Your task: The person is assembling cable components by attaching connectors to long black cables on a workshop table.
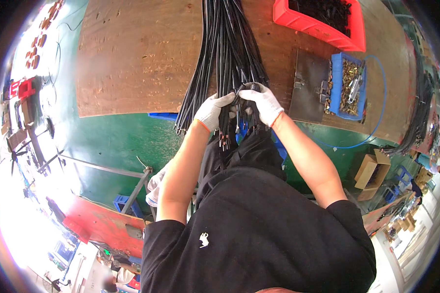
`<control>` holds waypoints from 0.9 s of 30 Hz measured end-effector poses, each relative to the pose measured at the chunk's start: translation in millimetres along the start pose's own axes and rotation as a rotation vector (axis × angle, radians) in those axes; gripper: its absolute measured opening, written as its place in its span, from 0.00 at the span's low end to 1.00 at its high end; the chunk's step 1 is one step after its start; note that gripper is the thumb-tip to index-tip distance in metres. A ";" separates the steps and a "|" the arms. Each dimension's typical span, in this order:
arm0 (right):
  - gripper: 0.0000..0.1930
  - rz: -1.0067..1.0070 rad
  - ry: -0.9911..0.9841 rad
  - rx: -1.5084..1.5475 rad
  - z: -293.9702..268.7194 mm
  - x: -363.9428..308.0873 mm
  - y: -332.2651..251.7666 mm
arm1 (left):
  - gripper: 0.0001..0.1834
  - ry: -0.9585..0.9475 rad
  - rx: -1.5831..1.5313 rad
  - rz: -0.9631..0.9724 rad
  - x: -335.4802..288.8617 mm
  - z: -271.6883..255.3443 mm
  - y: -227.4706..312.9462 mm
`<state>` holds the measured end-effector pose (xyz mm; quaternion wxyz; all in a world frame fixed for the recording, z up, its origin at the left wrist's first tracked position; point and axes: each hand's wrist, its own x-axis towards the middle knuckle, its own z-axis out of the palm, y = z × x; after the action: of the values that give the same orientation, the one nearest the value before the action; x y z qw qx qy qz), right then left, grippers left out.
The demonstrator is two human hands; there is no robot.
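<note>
A long bundle of black cables [225, 44] runs down the wooden table and hangs over its near edge, with bare metallic ends [224, 141] showing at the bottom. My left hand [210, 112], in a white glove, is closed around some cables near these ends. Beside it my right hand [265, 103], also gloved, has thumb and fingers bent round other cables of the same bundle. Both hands are close together at the table edge. Some fingertips are hidden behind the cables.
At the far right a red bin [318, 30] holds black parts. Nearer stands a blue bin [362, 105] of small brass-coloured pieces, a silver tool [355, 88] on top and a blue hose [385, 88] trailing. A dark metal plate [308, 88] lies beside it. An open cardboard box [372, 171] sits lower right.
</note>
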<state>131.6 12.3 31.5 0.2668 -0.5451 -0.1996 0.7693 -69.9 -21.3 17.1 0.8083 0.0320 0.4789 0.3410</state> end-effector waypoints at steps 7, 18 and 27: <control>0.11 -0.140 0.142 -0.044 -0.2 -3.3 10.6 | 0.11 0.027 0.061 -0.012 5.5 7.4 -5.2; 0.18 -0.066 -0.105 -0.448 -45.6 -50.7 19.9 | 0.12 0.096 0.206 -0.052 22.3 -3.0 -7.9; 0.17 0.041 -0.199 -0.487 -55.4 -85.7 32.4 | 0.13 0.052 0.141 -0.027 15.2 1.8 -2.1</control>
<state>200.2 -65.9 56.9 0.0912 -0.5188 -0.3931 0.7537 -62.6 -13.6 5.9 0.7959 0.0734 0.5229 0.2963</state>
